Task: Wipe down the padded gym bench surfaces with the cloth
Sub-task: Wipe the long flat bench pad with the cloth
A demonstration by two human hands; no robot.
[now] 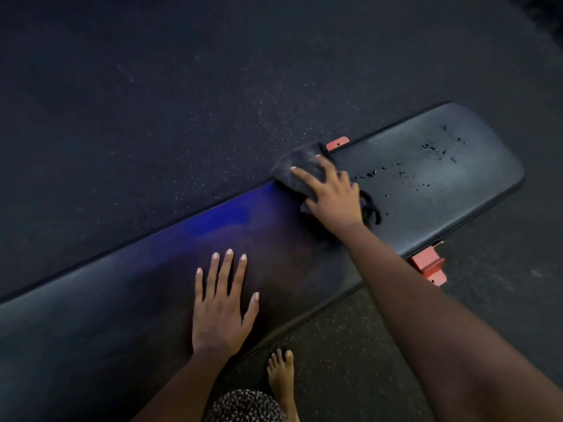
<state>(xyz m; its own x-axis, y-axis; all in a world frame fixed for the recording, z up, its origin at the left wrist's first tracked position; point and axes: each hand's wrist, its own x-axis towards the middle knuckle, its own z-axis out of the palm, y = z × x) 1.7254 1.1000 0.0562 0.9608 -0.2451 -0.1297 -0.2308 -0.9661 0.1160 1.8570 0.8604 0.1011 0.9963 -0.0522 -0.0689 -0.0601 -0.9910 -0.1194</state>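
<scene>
A long black padded gym bench (128, 287) runs diagonally from lower left to upper right. Its right-hand pad (441, 172) carries several small dark droplets or specks. My right hand (332, 193) presses a dark grey cloth (300, 166) flat on the bench near the gap between the two pads, at the far edge. Fingers are spread over the cloth, and part of the cloth hangs past the far edge. My left hand (222, 306) lies flat on the long pad with fingers apart, holding nothing.
Red metal frame brackets stick out below the bench at the far edge (337, 144) and near edge (428, 266). Dark speckled rubber floor (182, 86) surrounds the bench. My bare foot (281, 376) stands on the floor beside the near edge.
</scene>
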